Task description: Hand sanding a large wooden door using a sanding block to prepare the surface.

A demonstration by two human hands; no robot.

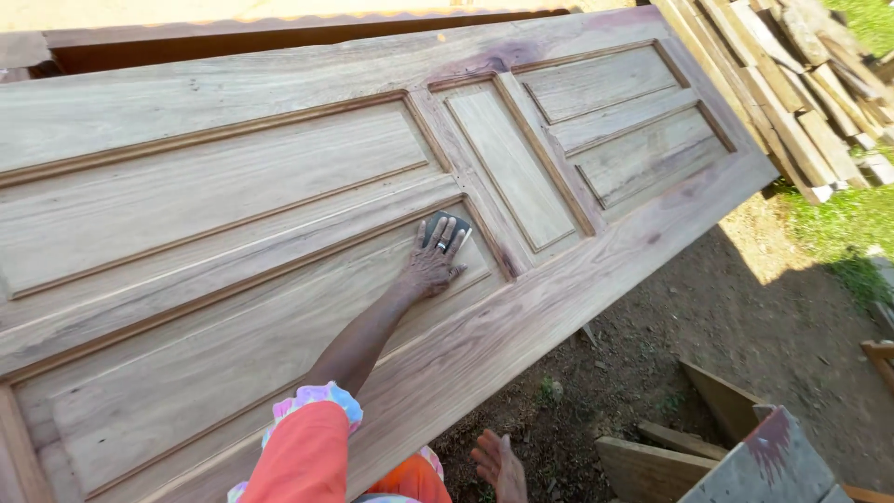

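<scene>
A dark sanding pad [438, 228] is pressed flat under the left hand [431, 261], its fingers [448, 235] spread across it rather than curled around it, at the upper right corner of a recessed panel of the unfinished wooden door [279, 224]. The right hand [500, 464] hangs open and empty below the door's edge, over bare dirt ground [708, 317]. With the pad so close to the raised moulding [489, 244], the profile's sharp edges could be rounded, or cross-grain scratches left. Since nothing is braced by the free hand, the reach may be overextended.
</scene>
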